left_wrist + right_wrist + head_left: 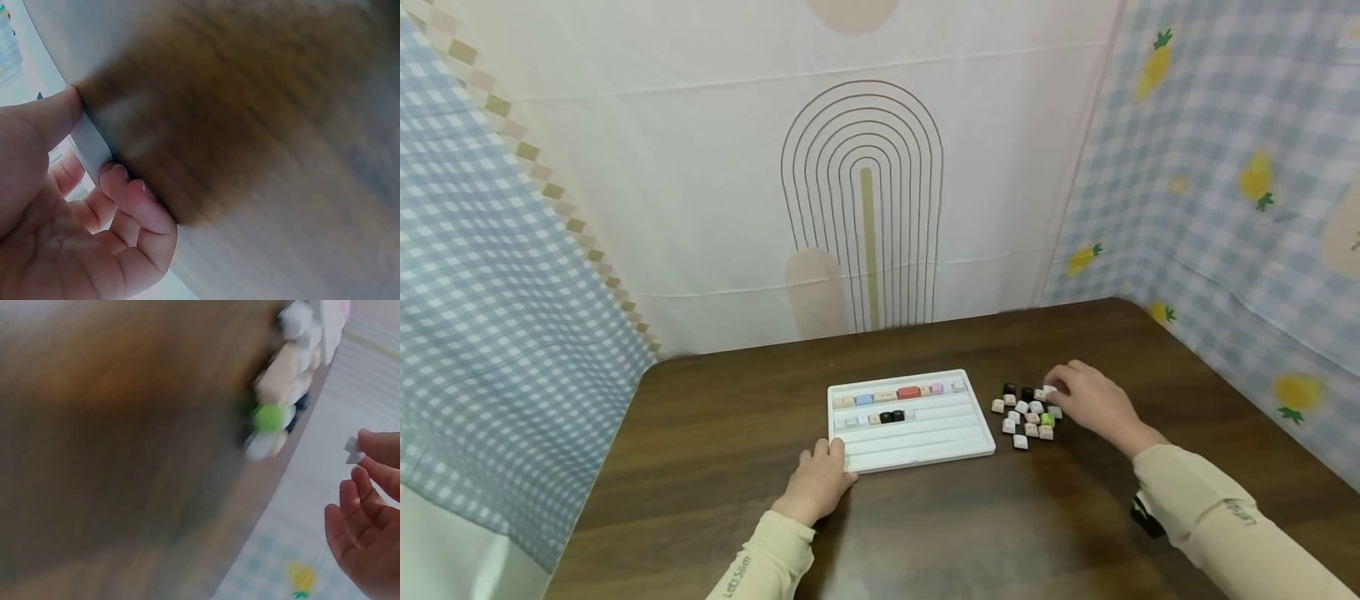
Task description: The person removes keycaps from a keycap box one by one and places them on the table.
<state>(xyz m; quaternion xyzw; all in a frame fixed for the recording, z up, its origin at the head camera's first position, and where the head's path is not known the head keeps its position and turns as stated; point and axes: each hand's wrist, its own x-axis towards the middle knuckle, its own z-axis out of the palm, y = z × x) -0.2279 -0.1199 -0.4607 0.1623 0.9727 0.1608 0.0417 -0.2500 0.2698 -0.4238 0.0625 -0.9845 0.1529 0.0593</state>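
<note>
A white tray [917, 452] with stepped rows lies on the table, bearing keycaps in its upper two rows. My left hand [818, 482] grips the tray's near left corner; in the left wrist view, the thumb and curled fingers [153, 209] are at its white edge. Right of the tray lies a loose group of keycaps, among them a green keycap [1047, 419] and a black keycap [1010, 388]. At the far right of this group is my right hand [1093, 402]. Between its thumb and forefinger it pinches a small white keycap [353, 451], seen in the right wrist view.
The dark wooden table [722, 433] has its far edge against a pale patterned cloth [722, 208]. Blue checked cloths hang at both sides. A small dark object [1146, 517] shows beneath the right sleeve [1195, 492].
</note>
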